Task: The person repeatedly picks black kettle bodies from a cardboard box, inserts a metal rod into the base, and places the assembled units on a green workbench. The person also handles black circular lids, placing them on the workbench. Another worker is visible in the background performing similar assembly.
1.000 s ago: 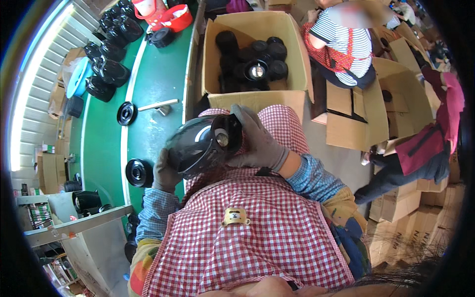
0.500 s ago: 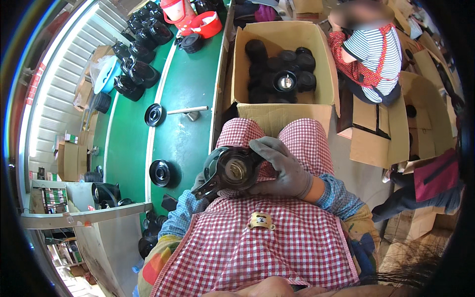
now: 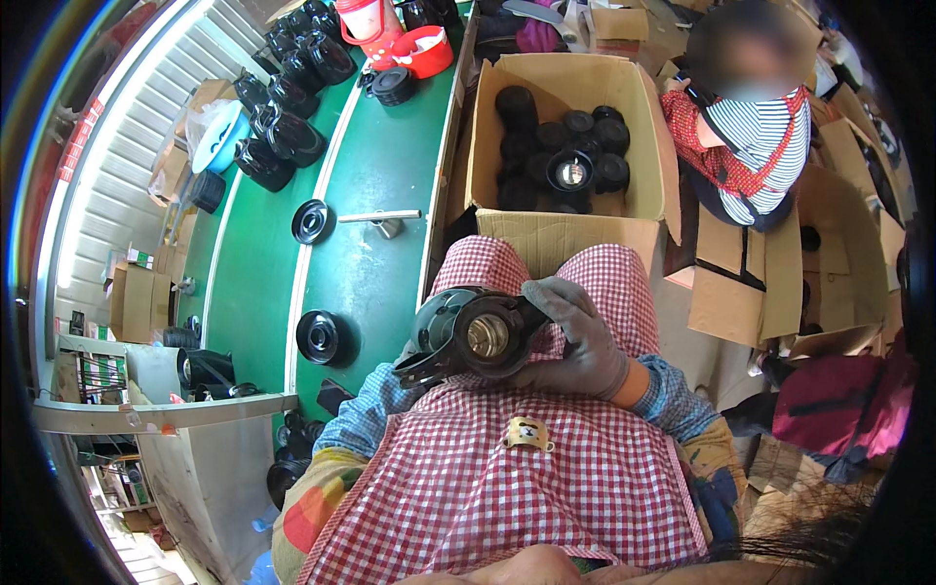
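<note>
A black jug [image 3: 450, 336] with a silvery round mouth is held tilted above my lap, its mouth turned up toward me. My right hand [image 3: 590, 356], in a grey glove, grips its right side with the thumb on top and the other fingers below. My left hand [image 3: 403, 361] is at its left side, mostly hidden behind the jug, its fingers out of sight. On the green bench to the left lie a black round lid-like part [image 3: 326, 337] and another black round part [image 3: 312, 222], beside a metal tool with a long bar [image 3: 388, 219].
An open cardboard box [image 3: 556, 226] of black round parts stands in front of my knees. Several black jugs [image 3: 292, 136], a red basin [image 3: 421, 54] and a blue basin [image 3: 222, 135] are at the far left. A co-worker [image 3: 756, 146] sits at the right beside more boxes.
The whole view has shifted slightly. The jug has turned a little, so its mouth faces me more. At the lower right, a maroon-clad part of a person shows larger.
</note>
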Demonstrator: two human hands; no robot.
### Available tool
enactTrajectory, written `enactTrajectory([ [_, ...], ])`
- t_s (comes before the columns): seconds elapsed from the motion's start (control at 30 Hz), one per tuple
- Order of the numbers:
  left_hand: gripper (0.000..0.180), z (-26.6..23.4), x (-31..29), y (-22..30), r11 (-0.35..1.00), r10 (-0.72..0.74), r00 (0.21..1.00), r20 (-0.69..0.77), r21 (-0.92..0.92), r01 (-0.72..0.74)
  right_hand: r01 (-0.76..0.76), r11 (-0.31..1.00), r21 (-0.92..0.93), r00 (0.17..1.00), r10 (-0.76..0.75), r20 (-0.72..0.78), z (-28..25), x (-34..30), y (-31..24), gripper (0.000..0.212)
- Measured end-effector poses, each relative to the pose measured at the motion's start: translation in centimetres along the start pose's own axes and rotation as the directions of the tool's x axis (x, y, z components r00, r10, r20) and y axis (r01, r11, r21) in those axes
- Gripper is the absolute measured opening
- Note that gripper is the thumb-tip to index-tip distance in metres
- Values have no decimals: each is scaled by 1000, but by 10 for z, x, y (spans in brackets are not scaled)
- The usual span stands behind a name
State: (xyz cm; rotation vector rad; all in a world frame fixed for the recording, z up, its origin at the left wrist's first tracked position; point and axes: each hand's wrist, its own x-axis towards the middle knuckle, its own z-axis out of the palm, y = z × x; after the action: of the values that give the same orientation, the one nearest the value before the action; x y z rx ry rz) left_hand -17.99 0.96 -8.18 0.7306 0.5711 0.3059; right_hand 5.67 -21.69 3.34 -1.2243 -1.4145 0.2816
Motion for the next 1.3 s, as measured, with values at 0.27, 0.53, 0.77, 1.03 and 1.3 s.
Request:
enactTrajectory([
  [0.27,69,3,5,4,999,10,1000,-7,38,-10,-35,998,-42,999,36,30,-7,-2,3,103],
  [0.53,70,10,8,17,967,63,998,-10,246,-59,50,999,-17,997,-49,65,-15,-8,21,89],
  [0.77,59,62,11,101,876,25,977,211,466,-123,-62,984,-169,988,84,126,-49,-24,63,69],
  [1.03,31,176,10,13,-468,-152,793,590,664,-583,-291,917,-273,956,292,-38,-62,4,74,43],
  [1.3,29,182,55,21,-217,-250,716,652,683,-698,-437,897,-58,833,428,350,-50,5,95,29],
])
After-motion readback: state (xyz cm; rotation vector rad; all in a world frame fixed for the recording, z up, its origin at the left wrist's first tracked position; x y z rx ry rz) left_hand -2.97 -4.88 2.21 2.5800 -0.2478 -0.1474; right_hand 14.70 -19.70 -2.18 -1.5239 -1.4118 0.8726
